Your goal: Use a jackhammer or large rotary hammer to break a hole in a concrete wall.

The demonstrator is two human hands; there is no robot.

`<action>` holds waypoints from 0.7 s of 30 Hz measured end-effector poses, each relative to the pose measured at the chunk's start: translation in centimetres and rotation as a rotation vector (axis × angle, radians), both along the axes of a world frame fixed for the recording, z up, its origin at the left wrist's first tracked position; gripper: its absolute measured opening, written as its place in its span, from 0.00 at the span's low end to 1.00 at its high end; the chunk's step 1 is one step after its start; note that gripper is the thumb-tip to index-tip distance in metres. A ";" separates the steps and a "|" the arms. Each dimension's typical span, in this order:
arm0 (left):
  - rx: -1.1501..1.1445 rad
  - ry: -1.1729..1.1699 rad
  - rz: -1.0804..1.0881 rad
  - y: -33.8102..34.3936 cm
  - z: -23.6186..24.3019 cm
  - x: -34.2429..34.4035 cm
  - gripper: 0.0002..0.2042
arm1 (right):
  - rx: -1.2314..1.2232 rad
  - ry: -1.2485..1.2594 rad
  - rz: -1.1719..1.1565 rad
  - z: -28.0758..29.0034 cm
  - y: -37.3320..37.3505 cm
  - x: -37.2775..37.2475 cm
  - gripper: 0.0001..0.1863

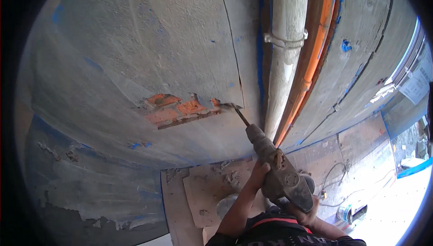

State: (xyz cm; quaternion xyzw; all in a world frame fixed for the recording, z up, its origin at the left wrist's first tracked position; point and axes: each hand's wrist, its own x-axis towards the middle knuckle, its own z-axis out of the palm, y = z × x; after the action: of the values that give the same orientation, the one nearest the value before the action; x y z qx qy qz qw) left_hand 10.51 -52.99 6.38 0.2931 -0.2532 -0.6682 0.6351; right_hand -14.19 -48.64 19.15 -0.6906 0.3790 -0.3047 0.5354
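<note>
A dusty rotary hammer drill (291, 183) with a long chisel bit (243, 118) points up at the grey wall (189, 43). The bit's tip meets the right end of a chipped patch of exposed red brick (189, 107). My left hand (261, 174) is closed around the drill body just behind its chuck. My right hand (309, 212) grips the rear handle at the lower right, partly hidden by the tool.
A white pipe (286, 65) and orange pipe (315, 61) run vertically right of the patch. Below, cardboard sheets (198, 187) cover the floor, with debris, a cable (333, 174) and a bucket (345, 212). Bright light comes from the lower right.
</note>
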 end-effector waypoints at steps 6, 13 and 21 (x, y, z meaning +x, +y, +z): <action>0.061 -0.044 0.080 0.2 0.0 -1.7 0.48 | 0.052 -0.015 -0.064 1.5 -0.2 -0.9 0.17; -0.024 -0.069 0.156 3.4 2.9 -4.4 0.48 | -0.294 -0.060 -0.004 1.7 1.5 -3.3 0.13; -0.091 0.063 -0.006 1.5 4.0 -3.4 0.50 | -0.259 0.039 -0.041 2.9 2.7 -2.6 0.15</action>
State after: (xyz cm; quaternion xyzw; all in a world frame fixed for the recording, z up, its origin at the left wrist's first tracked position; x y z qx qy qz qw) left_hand 7.10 -51.44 10.38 0.2419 -0.2639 -0.6670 0.6534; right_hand -16.79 -45.91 22.05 -0.7520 0.3608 -0.3484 0.4277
